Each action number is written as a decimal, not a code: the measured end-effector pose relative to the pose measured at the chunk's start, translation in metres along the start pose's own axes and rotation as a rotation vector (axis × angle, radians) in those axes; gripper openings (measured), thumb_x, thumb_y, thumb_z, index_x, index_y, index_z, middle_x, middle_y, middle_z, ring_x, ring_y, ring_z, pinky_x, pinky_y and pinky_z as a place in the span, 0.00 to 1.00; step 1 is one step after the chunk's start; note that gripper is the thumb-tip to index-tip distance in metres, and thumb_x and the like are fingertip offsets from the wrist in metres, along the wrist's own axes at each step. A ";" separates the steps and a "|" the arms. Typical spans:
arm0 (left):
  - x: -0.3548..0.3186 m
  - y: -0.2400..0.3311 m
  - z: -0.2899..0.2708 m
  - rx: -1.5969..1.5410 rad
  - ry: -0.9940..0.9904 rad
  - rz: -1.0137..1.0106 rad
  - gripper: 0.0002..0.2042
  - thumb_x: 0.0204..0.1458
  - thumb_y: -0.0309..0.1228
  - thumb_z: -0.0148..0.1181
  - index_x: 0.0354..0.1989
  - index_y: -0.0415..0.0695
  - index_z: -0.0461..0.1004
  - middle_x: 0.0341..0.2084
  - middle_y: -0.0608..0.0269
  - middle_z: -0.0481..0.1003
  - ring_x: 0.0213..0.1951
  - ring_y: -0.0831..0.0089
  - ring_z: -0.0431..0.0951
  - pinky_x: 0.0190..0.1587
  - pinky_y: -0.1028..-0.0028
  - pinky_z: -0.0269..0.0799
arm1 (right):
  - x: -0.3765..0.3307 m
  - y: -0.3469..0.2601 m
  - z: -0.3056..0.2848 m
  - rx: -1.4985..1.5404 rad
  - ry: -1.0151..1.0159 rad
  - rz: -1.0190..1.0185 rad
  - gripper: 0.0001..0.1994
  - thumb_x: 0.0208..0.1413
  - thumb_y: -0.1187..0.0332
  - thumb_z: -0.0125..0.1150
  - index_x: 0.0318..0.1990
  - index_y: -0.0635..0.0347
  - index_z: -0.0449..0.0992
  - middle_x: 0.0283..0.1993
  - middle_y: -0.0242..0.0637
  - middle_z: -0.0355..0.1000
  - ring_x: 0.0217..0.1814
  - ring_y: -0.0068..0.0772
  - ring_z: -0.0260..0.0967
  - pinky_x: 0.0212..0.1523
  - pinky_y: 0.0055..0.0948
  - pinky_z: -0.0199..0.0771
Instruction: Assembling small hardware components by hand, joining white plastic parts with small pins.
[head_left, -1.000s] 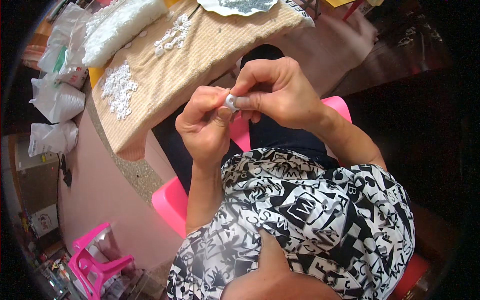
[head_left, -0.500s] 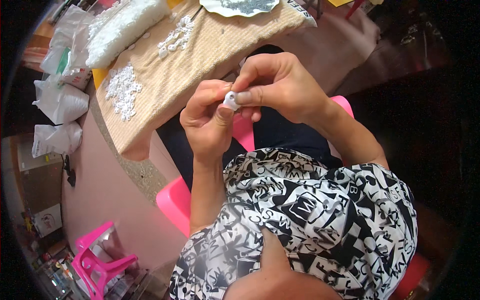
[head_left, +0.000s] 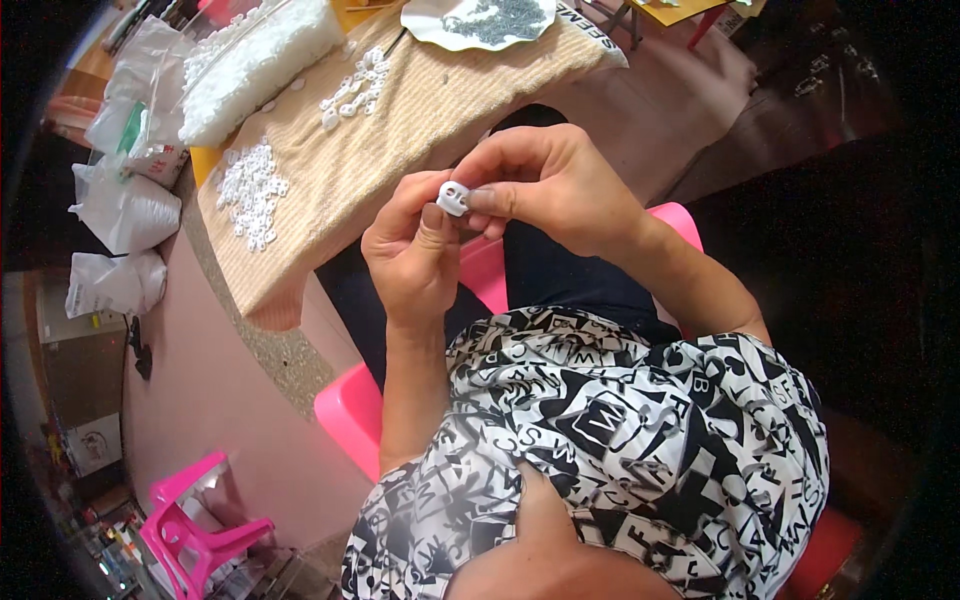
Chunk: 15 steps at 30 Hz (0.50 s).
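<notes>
Above my lap, both hands pinch one small white plastic piece [head_left: 453,198] with a hole in it. My left hand [head_left: 412,240] is closed on its left side, thumb and fingertips touching the edge. From the right, my right hand [head_left: 545,190] grips it between thumb and index finger. On the cloth-covered table lie a pile of similar white pieces [head_left: 250,190] and a looser group of white pieces [head_left: 356,88]. A pale, wavy-edged plate [head_left: 430,32] at the far side holds many tiny dark grey parts, too small to make out.
A clear bag full of white pieces [head_left: 262,68] rests at the table's far left. Several plastic bags [head_left: 125,210] stand left of the table. Pink stools are beneath me and at the lower left [head_left: 205,530]. The tan cloth [head_left: 270,285] hangs over the near corner.
The white piece has turned between my fingers and now shows more of its face and hole. Both hands have shifted slightly, and the view has moved a little.
</notes>
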<state>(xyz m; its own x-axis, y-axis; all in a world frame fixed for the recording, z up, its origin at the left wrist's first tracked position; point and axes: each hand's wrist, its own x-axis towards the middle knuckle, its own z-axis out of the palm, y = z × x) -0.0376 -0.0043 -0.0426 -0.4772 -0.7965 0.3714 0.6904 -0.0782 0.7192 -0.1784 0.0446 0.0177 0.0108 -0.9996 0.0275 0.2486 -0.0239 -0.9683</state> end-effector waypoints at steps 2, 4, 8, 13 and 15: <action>-0.001 -0.001 -0.004 -0.002 0.009 -0.008 0.12 0.52 0.27 0.48 0.44 0.34 0.67 0.34 0.53 0.70 0.30 0.69 0.70 0.30 0.72 0.70 | 0.000 0.002 0.000 0.012 -0.013 -0.004 0.05 0.47 0.77 0.56 0.34 0.67 0.73 0.26 0.32 0.71 0.22 0.14 0.65 0.23 0.13 0.69; -0.001 -0.001 -0.004 -0.014 0.000 -0.006 0.12 0.52 0.26 0.48 0.43 0.34 0.68 0.35 0.52 0.69 0.30 0.69 0.70 0.30 0.72 0.70 | 0.000 0.003 -0.001 0.024 -0.024 -0.007 0.05 0.47 0.78 0.56 0.34 0.67 0.73 0.26 0.32 0.71 0.22 0.14 0.65 0.24 0.13 0.70; -0.001 0.001 -0.003 -0.044 -0.044 -0.005 0.11 0.52 0.25 0.47 0.42 0.33 0.68 0.37 0.50 0.68 0.29 0.68 0.71 0.30 0.71 0.71 | -0.001 -0.001 -0.002 -0.012 -0.038 0.031 0.06 0.47 0.79 0.55 0.34 0.68 0.73 0.27 0.36 0.71 0.24 0.18 0.67 0.26 0.15 0.71; -0.001 -0.001 -0.007 -0.027 -0.025 -0.014 0.10 0.52 0.24 0.47 0.40 0.33 0.68 0.36 0.50 0.67 0.29 0.68 0.71 0.30 0.71 0.72 | 0.000 -0.001 -0.003 -0.033 -0.053 0.062 0.06 0.47 0.80 0.55 0.34 0.70 0.73 0.28 0.39 0.72 0.26 0.21 0.69 0.28 0.17 0.73; 0.000 0.000 -0.007 -0.021 -0.017 -0.019 0.10 0.52 0.24 0.47 0.40 0.33 0.69 0.35 0.51 0.67 0.29 0.68 0.71 0.30 0.71 0.72 | 0.001 -0.001 -0.003 -0.051 -0.051 0.066 0.06 0.46 0.81 0.55 0.34 0.70 0.73 0.27 0.39 0.72 0.26 0.21 0.70 0.27 0.17 0.73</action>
<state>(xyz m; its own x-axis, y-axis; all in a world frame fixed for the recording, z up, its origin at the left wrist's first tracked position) -0.0339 -0.0081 -0.0472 -0.4997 -0.7842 0.3678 0.6920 -0.1060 0.7141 -0.1816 0.0432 0.0177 0.0756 -0.9968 -0.0251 0.1962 0.0395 -0.9798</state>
